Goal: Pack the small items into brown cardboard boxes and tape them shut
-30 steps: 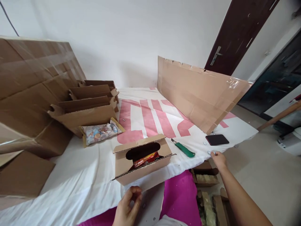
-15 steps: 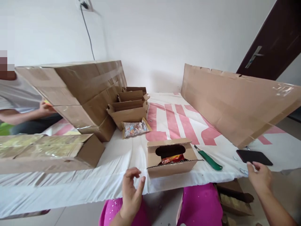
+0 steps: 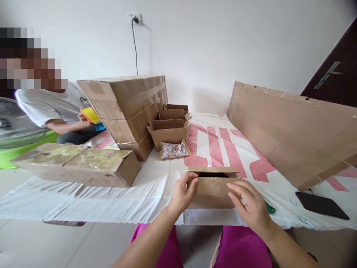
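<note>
A small cardboard box (image 3: 213, 197) stands at the near edge of the cloth-covered table. Its front flap is raised, leaving a dark gap before the back flap (image 3: 213, 170); the contents are hidden. At the box's left end my left hand (image 3: 182, 193) is closed, thumb and fingers on the flap's corner. My right hand (image 3: 251, 206) reaches the other end with fingers apart, the tips at the flap; whether they press on it I cannot tell. The green utility knife (image 3: 270, 208) lies mostly hidden behind my right hand.
A black phone (image 3: 322, 204) lies at the right, before a large cardboard panel (image 3: 290, 130). Beyond the box are a snack packet (image 3: 175, 150) and several open cartons (image 3: 170, 134). Stacked boxes (image 3: 128, 111) and a long taped box (image 3: 83, 167) stand left. A co-worker (image 3: 61, 115) holds something yellow.
My right hand has come from beside the phone to the box, and my left hand has reached its left end. The front flap is now up, hiding the red-and-yellow packet inside. The view has shifted left.
</note>
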Action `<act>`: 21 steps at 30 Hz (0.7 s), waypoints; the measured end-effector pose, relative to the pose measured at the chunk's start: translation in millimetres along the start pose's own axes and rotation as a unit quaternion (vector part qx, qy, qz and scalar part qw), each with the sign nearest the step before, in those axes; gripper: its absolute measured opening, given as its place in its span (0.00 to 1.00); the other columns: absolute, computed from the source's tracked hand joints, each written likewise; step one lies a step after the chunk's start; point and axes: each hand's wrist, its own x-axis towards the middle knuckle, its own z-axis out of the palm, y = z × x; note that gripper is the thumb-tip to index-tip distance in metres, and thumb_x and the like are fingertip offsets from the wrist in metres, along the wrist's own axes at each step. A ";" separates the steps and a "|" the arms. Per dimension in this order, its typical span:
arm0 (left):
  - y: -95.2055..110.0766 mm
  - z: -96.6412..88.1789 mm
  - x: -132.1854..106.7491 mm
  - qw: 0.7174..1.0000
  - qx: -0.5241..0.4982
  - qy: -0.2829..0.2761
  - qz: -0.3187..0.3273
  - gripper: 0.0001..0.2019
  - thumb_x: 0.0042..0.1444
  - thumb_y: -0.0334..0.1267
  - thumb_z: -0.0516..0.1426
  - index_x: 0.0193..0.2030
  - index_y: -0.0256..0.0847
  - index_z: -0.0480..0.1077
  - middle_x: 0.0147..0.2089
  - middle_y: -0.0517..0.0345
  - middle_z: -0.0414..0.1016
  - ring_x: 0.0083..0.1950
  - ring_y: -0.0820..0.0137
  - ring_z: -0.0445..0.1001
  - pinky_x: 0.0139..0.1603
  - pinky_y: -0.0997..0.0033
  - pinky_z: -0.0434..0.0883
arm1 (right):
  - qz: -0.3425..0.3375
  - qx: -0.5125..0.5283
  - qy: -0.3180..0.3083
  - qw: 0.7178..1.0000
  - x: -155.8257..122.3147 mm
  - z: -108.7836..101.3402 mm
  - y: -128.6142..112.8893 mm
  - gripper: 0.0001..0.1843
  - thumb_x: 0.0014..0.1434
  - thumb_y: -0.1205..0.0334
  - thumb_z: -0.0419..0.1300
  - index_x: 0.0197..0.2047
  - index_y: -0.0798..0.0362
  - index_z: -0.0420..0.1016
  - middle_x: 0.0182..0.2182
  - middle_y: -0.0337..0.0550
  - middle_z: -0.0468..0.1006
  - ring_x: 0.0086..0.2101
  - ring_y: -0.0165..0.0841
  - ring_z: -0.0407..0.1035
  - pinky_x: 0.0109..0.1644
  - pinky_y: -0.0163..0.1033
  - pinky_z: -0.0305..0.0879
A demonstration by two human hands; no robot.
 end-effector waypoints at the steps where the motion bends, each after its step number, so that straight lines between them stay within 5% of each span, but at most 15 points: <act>1: -0.4 -0.4 -0.8 1.000 0.003 0.000 0.002 0.12 0.61 0.45 0.52 0.41 0.40 0.70 0.34 0.57 0.76 0.32 0.71 0.71 0.33 0.72 0.67 | -0.002 -0.012 -0.012 1.000 6.4 6.7 -2.1 0.16 0.62 0.66 0.56 0.53 0.48 0.71 0.41 0.47 0.77 0.41 0.39 0.72 0.45 0.46 0.72; 9: -3.0 -0.8 -3.6 1.000 -0.002 -0.007 0.010 0.11 0.62 0.44 0.52 0.43 0.40 0.70 0.40 0.53 0.77 0.40 0.67 0.74 0.40 0.68 0.69 | 0.005 -0.083 -0.085 0.993 28.7 35.3 -1.6 0.13 0.63 0.67 0.52 0.48 0.50 0.73 0.42 0.48 0.75 0.43 0.42 0.68 0.46 0.50 0.68; 13: -3.1 -1.3 -3.5 1.000 0.002 -0.009 0.009 0.11 0.62 0.43 0.52 0.43 0.40 0.70 0.40 0.52 0.77 0.40 0.66 0.74 0.41 0.68 0.69 | -0.009 -0.035 -0.081 0.996 26.4 28.6 1.5 0.14 0.64 0.70 0.50 0.48 0.48 0.73 0.41 0.46 0.74 0.42 0.38 0.69 0.47 0.47 0.68; 18: -1.7 -1.5 -2.8 1.000 0.003 -0.013 0.006 0.11 0.62 0.43 0.51 0.43 0.41 0.70 0.39 0.53 0.77 0.40 0.66 0.74 0.42 0.67 0.69 | -0.075 -0.027 -0.155 0.985 17.2 11.4 10.9 0.17 0.56 0.62 0.63 0.50 0.48 0.72 0.49 0.48 0.75 0.52 0.44 0.67 0.53 0.54 0.68; 21: -2.0 -0.1 -3.1 1.000 0.007 -0.007 0.006 0.11 0.61 0.43 0.51 0.43 0.41 0.70 0.39 0.52 0.77 0.40 0.66 0.74 0.42 0.66 0.69 | -0.118 -0.044 -0.147 0.981 13.5 8.2 13.8 0.14 0.57 0.69 0.61 0.48 0.48 0.73 0.49 0.45 0.77 0.54 0.41 0.66 0.54 0.51 0.68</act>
